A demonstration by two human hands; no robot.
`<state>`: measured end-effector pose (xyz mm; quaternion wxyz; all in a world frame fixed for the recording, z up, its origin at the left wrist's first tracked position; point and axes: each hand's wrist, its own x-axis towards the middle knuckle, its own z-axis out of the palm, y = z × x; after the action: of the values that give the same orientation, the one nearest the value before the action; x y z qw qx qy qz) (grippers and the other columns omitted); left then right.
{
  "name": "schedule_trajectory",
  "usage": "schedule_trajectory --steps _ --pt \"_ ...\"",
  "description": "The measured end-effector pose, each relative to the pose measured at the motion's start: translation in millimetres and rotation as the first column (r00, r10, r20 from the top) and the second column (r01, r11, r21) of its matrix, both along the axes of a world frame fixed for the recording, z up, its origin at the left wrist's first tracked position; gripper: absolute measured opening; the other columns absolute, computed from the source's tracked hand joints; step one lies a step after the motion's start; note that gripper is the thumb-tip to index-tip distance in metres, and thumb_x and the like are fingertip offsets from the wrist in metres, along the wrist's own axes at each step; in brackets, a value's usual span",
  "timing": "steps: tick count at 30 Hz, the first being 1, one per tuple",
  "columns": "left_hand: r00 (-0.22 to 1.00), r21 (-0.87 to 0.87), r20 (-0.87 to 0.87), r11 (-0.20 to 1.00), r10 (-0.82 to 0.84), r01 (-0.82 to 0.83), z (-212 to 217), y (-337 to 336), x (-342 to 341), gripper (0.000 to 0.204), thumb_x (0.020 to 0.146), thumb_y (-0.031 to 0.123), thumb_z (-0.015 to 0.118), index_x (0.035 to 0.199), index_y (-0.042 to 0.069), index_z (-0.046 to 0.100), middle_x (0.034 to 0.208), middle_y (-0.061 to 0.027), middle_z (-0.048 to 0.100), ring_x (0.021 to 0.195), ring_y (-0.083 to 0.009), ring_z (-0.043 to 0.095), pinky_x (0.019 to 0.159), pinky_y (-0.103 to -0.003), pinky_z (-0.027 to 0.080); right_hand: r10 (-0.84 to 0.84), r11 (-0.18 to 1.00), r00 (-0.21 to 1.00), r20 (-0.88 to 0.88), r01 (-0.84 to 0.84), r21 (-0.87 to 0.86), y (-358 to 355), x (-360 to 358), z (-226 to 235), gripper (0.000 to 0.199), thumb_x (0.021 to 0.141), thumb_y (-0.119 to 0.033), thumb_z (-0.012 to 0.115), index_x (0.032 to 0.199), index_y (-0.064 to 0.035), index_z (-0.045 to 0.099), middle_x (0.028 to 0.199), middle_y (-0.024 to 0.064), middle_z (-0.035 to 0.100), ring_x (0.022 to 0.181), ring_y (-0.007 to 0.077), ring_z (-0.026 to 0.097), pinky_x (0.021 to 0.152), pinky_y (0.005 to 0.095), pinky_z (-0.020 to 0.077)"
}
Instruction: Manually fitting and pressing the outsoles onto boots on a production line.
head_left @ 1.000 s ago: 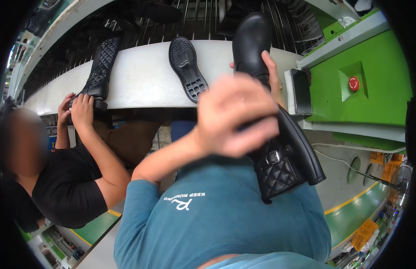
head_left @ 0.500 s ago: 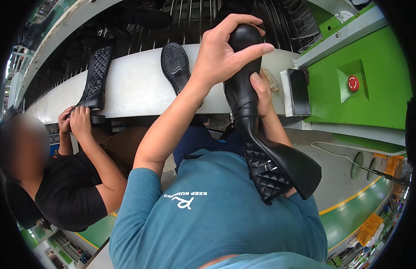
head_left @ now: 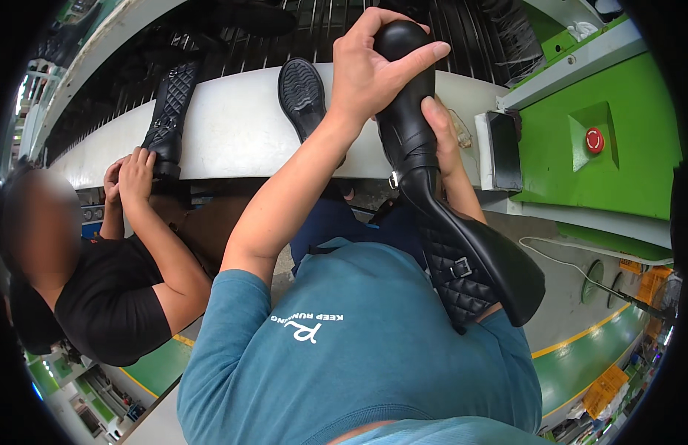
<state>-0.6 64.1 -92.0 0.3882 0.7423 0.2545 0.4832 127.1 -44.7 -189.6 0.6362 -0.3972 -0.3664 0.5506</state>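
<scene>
A tall black boot point(head_left: 418, 148) lies along my forearm side, toe end at the top and its quilted, buckled shaft hanging toward my right sleeve. My left hand point(head_left: 370, 70) wraps the rounded toe, thumb on one side and fingers curled over the other. Lower down, my right hand point(head_left: 444, 133) grips the boot from its right side; its thumb shows, and the other fingers are hidden behind the leather. Just left of my left forearm, a second black boot point(head_left: 302, 93) rests sole up on the white ledge point(head_left: 225, 126).
On the left, a person point(head_left: 129, 297) in a black top has both hands at another quilted boot point(head_left: 172, 104). Metal rollers point(head_left: 329, 33) run behind the ledge. At right stand a black-and-white block point(head_left: 500, 152) and a green machine housing point(head_left: 618, 193) with a red button point(head_left: 594, 139).
Both my hands and the boot have shifted slightly upward, and its shaft has swung a little right. The buckled quilted side has turned somewhat. The person's hands have moved slightly on their boot.
</scene>
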Motion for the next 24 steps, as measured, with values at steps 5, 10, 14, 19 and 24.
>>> schedule_trajectory --steps 5,10,14,19,24 --pt "0.994 -0.014 0.112 1.000 0.015 -0.014 -37 30 -6 0.054 0.092 0.040 0.095 0.124 0.000 0.078 0.111 -0.0158 0.084 0.103 -0.0229 0.082 0.092 -0.036 0.065 0.052 0.998 0.998 -0.038 -0.053 -0.018 8 6 -6 0.074 0.111 -0.061 0.055 0.145 0.0039 0.061 0.116 0.0166 0.076 0.091 0.0171 0.076 0.079 0.0296 0.0616" --pt "0.636 0.471 -0.393 0.740 0.664 -0.481 -123 117 -95 0.070 0.099 0.061 0.079 0.132 -0.001 0.079 0.129 -0.0228 0.080 0.127 -0.0361 0.074 0.111 -0.045 0.056 0.069 0.990 0.964 -0.257 -0.098 -0.103 4 1 8 0.075 0.110 -0.064 0.057 0.138 0.0049 0.067 0.110 0.0197 0.080 0.087 0.0210 0.079 0.077 0.0329 0.0658" --pt "0.565 0.483 -0.512 0.761 0.647 -0.433 -158 138 -140 0.064 0.095 0.056 0.086 0.118 -0.004 0.083 0.127 -0.0233 0.080 0.123 -0.0391 0.074 0.106 -0.047 0.057 0.107 0.981 0.943 -0.316 -0.152 -0.121 3 3 5 0.077 0.110 -0.066 0.054 0.135 0.0052 0.068 0.108 0.0199 0.080 0.086 0.0227 0.081 0.077 0.0335 0.0669" --pt "0.967 -0.345 0.044 0.912 0.250 -0.220 -145 130 -123 0.035 0.108 0.029 0.079 0.119 -0.005 0.076 0.112 -0.0167 0.083 0.102 -0.0274 0.081 0.089 -0.036 0.062 0.007 0.986 0.961 -0.276 -0.051 -0.156 11 -11 5 0.076 0.112 -0.065 0.049 0.133 0.0044 0.069 0.105 0.0195 0.081 0.083 0.0249 0.081 0.075 0.0353 0.0674" --pt "0.934 -0.488 0.358 0.848 -0.021 0.206 -56 80 -109 0.027 0.117 0.020 0.065 0.126 -0.006 0.067 0.113 -0.0255 0.082 0.096 -0.0322 0.085 0.085 -0.043 0.072 0.042 0.966 0.939 -0.342 -0.126 -0.226 1 -5 12 0.076 0.113 -0.065 0.043 0.137 0.0030 0.067 0.103 0.0227 0.080 0.085 0.0279 0.082 0.073 0.0359 0.0673"
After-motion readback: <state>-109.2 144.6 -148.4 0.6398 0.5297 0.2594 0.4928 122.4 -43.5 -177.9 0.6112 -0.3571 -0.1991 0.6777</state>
